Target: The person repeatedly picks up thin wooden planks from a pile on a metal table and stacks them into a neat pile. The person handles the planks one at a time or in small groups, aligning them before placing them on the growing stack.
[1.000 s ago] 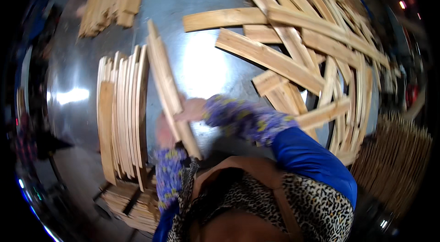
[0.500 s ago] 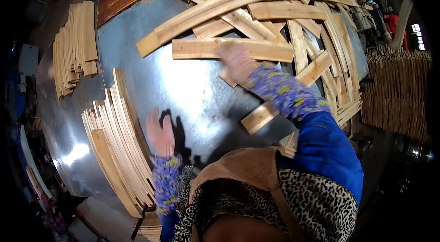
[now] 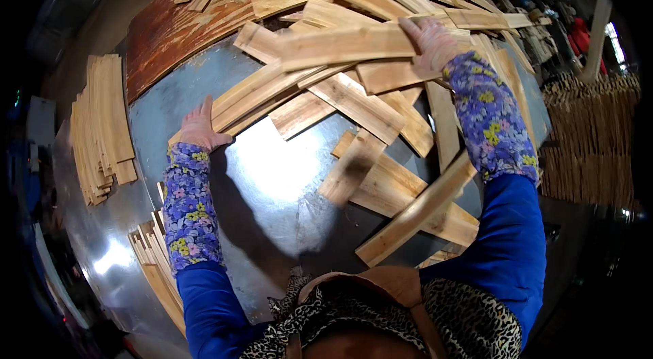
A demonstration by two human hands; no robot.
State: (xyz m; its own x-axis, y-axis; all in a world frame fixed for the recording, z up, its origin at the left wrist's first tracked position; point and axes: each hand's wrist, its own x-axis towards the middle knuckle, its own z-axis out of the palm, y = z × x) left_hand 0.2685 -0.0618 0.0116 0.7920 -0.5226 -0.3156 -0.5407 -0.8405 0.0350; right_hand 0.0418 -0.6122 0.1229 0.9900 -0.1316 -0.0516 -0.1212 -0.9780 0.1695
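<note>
My left hand (image 3: 200, 126) lies across the left end of a long curved wooden board (image 3: 248, 95), thumb along its near edge and fingers over the far side. At the back right, my right hand (image 3: 432, 45) grips the right end of a wide wooden plank (image 3: 354, 45), blurred by motion, on top of a jumble of boards. Below that hand a shorter plank (image 3: 394, 76) lies slanted. Nearer to me, a crossed plank (image 3: 354, 167) rests over other boards, and a narrow plank (image 3: 416, 209) runs diagonally beside my right forearm.
Two groups of curved boards stand at the left, a far stack (image 3: 102, 128) and a near row (image 3: 160, 270) partly behind my left arm. A reddish worn panel (image 3: 180, 36) lies on the metal table (image 3: 255, 168). Stacked thin wood (image 3: 592, 141) stands off to the right.
My left hand has moved forward from the bare table to the curved board's end. My right hand has gone forward and right, away from the plank at mid-table. The view has shifted too.
</note>
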